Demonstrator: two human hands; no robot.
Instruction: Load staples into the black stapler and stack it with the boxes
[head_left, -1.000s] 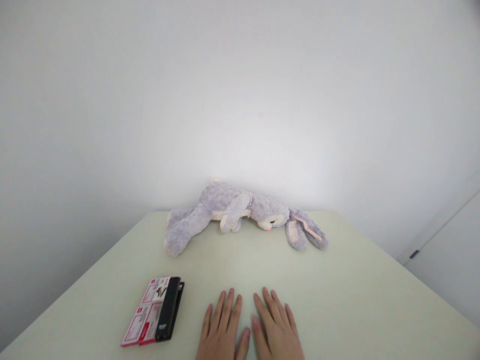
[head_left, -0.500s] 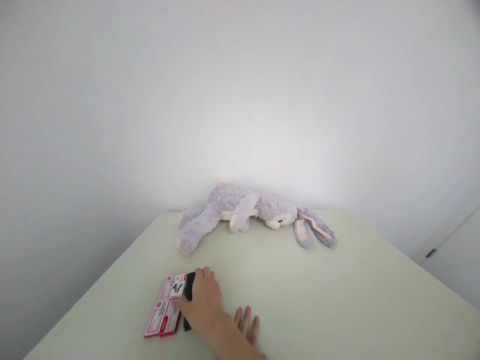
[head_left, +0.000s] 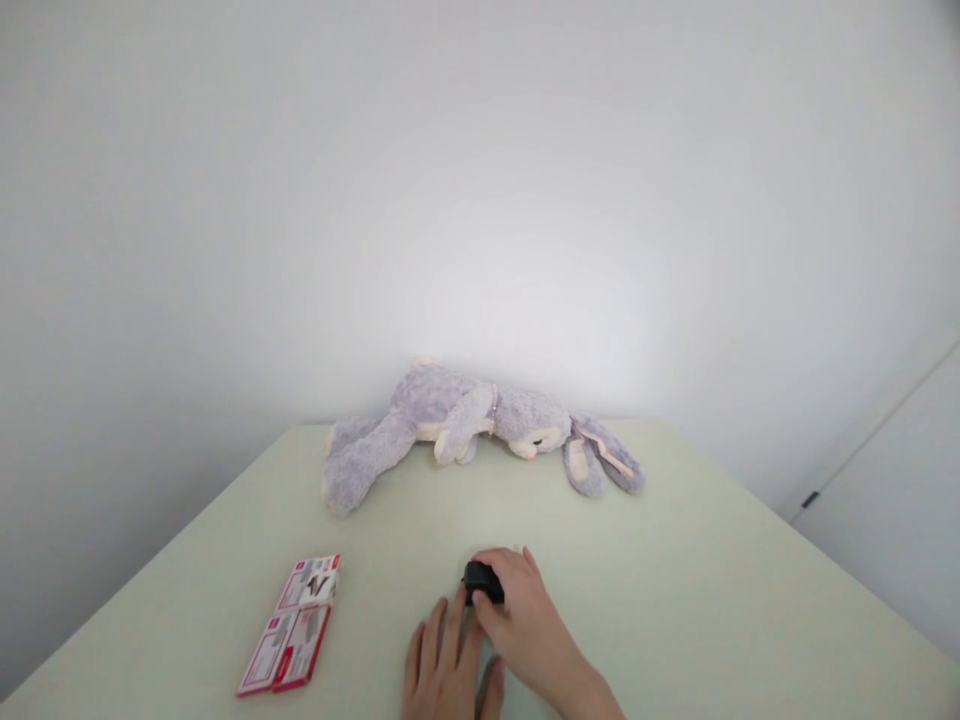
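My right hand (head_left: 534,625) is closed round a black stapler (head_left: 484,578) at the near middle of the table. Its rounded end shows between thumb and fingers; the rest is hidden under the palm. Just left of it, my left hand (head_left: 444,665) lies flat with the fingers spread. The left fingertips reach close to the stapler's near side; whether they touch it I cannot tell. Farther left lie small, flat red-and-white boxes (head_left: 300,645) set against each other, one printed with a dark stapler-like picture (head_left: 321,587).
A lilac plush rabbit (head_left: 442,400) lies on its side along the back of the pale green table (head_left: 675,560), ears toward the right. A plain white wall (head_left: 480,200) rises behind it. At the right is a white panel with a dark handle (head_left: 810,499).
My right hand has carried the stapler rightward, away from the boxes. My left hand, partly under the right arm before, now lies left of the right hand. The view has turned slightly right.
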